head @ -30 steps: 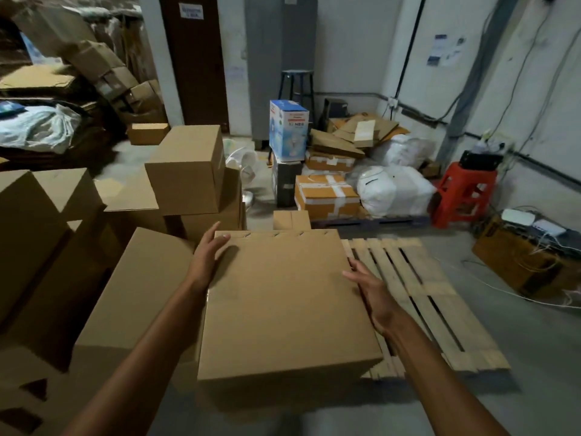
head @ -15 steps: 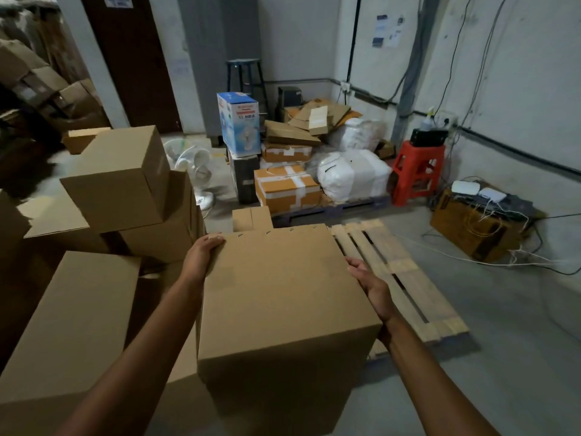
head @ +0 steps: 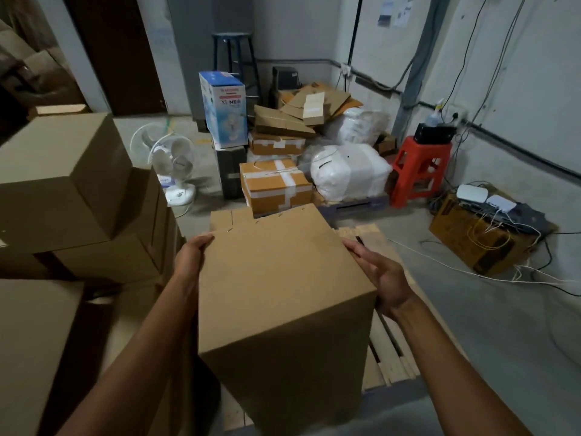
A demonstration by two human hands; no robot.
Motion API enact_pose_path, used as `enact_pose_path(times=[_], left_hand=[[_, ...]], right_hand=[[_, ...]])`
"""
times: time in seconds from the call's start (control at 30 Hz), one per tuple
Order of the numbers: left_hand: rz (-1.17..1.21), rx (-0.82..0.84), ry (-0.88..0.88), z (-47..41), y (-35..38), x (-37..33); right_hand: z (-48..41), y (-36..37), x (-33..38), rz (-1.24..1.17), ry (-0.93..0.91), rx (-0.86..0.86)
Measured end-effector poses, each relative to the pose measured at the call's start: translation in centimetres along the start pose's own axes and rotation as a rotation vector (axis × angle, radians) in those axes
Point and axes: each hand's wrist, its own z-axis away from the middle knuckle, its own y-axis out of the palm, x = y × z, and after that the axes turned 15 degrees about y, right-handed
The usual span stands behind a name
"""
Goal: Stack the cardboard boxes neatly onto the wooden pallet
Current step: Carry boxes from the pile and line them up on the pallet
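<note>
Your left grip (head: 188,262) curls over the top edge of the cardboard box (head: 276,278). Your right grip (head: 380,278) presses flat against its side. Between them the box hangs over the wooden pallet (head: 388,350), whose visible slats look bare. Stacked boxes (head: 63,171) wait leftward.

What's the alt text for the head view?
Left hand and right hand hold a cardboard box by its sides, the pallet showing below and right of it. Brown boxes are stacked at left; a fan, taped boxes, white sacks and a red stool stand behind.

view: head | faces: forward-down | range: close over cardboard box (head: 283,278)
</note>
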Motion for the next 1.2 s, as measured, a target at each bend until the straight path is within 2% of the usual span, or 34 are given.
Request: enact_pose_path(times=[0.1, 0.2, 0.27, 0.37, 0.47, 0.53, 0.6, 0.67, 0.83, 0.97, 1.1, 1.2], left_hand=[[0.015, -0.036, -0.036, -3.2, 2.3, 0.2], [0.027, -0.082, -0.042, -4.7, 5.7, 0.4], [0.03, -0.101, -0.049, -5.3, 8.3, 0.7], [0.065, -0.102, -0.035, -5.6, 12.1, 0.8], [0.067, -0.158, 0.042, -5.3, 15.8, 1.3], [0.025, -0.204, 0.122, -4.8, 17.8, 1.4], [-0.04, -0.143, 0.165, -4.5, 19.1, 1.4], [-0.143, -0.01, 0.16, -3.5, 20.3, 0.4], [-0.253, 0.395, -0.054, -1.4, 21.4, -1.1], [-0.213, 0.294, -0.142, -2.2, 21.9, 1.0], [-0.437, 0.125, -0.189, -4.6, 23.4, 2.9], [-0.353, 0.028, -0.271, -5.9, 23.5, 4.5]], right_hand=[[-2.0, -2.5, 3.7, 0.139, 0.045, 0.14], [-4.1, -4.1, 6.3, 0.332, 0.024, 0.006], [-5.7, -5.4, 7.6, 0.323, -0.048, -0.08], [-8.1, -8.2, 9.8, 0.246, -0.196, -0.325], [-9.6, -10.3, 12.0, -0.037, -0.146, -0.709], [-10.4, -12.0, 13.4, -0.28, -0.081, -0.83], [-10.9, -13.2, 15.5, -0.421, -0.027, -0.777], [-11.7, -15.0, 17.5, -0.457, -0.011, -0.665], [-14.5, -18.4, 20.1, -0.248, 0.032, -0.394], [-15.2, -19.1, 20.8, -0.06, 0.047, -0.322], [-15.7, -18.0, 19.9, 0.087, 0.043, -0.229], [-16.0, -16.6, 18.8, 0.193, 0.037, -0.218]])
